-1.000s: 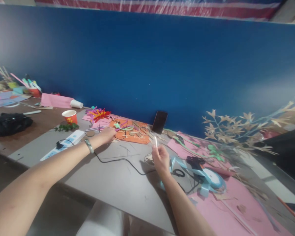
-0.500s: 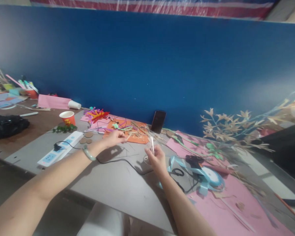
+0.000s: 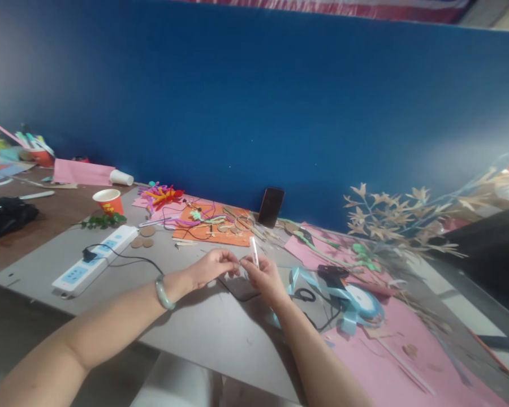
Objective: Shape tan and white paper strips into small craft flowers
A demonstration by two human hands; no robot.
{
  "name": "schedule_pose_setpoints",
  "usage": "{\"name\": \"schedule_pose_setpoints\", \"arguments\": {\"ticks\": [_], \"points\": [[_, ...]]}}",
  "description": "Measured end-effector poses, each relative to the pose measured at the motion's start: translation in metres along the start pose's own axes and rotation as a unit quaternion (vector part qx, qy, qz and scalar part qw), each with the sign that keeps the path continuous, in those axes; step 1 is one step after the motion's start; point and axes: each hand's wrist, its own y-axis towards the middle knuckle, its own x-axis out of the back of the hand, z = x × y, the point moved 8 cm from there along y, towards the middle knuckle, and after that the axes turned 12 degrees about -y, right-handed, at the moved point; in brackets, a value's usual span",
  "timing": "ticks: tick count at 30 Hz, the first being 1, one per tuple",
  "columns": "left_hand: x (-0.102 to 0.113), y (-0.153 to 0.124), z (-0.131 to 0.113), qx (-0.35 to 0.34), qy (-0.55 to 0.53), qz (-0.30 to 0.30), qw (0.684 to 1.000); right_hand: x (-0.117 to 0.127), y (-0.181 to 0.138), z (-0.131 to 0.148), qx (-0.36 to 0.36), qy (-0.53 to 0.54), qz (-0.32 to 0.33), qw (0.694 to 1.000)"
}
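Above the grey tabletop (image 3: 220,333), my two hands meet at the fingertips. My right hand (image 3: 266,278) is closed round a slim white marker pen (image 3: 254,252), which points up and away from me. The fingers of my left hand (image 3: 212,267) are curled together in a pinch at my right fingertips; anything between them is too small to make out. A pale green bangle (image 3: 165,292) circles my left wrist. Just beyond the hands lies an orange sheet (image 3: 237,238) with pipe cleaners and small wooden scraps on it.
At left are a white power strip (image 3: 95,261), a red paper cup (image 3: 110,202) and round wooden discs (image 3: 147,231). A phone (image 3: 271,207) leans against the blue wall (image 3: 246,113). Light blue ribbon (image 3: 362,304), a black glue gun (image 3: 333,274) and dried stems (image 3: 385,209) fill the right side.
My left hand has come back from the orange sheet toward my right hand, and the fingertips are now together. The marker pen stays in my right hand. The view has shifted slightly.
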Motion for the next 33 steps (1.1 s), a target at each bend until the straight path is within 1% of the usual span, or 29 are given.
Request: {"name": "schedule_pose_setpoints", "arguments": {"ticks": [8,12,17,20,26,29,33], "points": [[-0.002,-0.002,0.012,0.028,-0.047,0.027,0.998,0.002,0.002,-0.003,0.009,-0.018,-0.015,1.0],[-0.004,-0.002,0.014,0.029,-0.044,0.038,0.998,0.001,0.003,-0.002,0.021,-0.032,-0.009,0.999],[0.0,-0.001,0.008,0.0,0.007,0.026,1.0,0.0,0.001,0.0,0.028,-0.049,-0.003,0.998],[0.003,0.0,0.005,-0.019,0.015,0.016,1.0,-0.001,0.0,-0.001,0.031,-0.058,0.001,0.998],[0.008,0.001,0.006,-0.018,-0.025,-0.013,0.999,-0.001,0.001,-0.001,0.045,-0.068,0.009,0.997],[0.007,0.0,0.007,-0.019,-0.049,-0.016,0.998,-0.001,0.002,-0.002,0.042,-0.059,0.011,0.997],[0.006,0.001,0.009,-0.014,-0.046,-0.011,0.999,-0.001,0.002,-0.004,0.031,-0.036,0.009,0.999]]}}
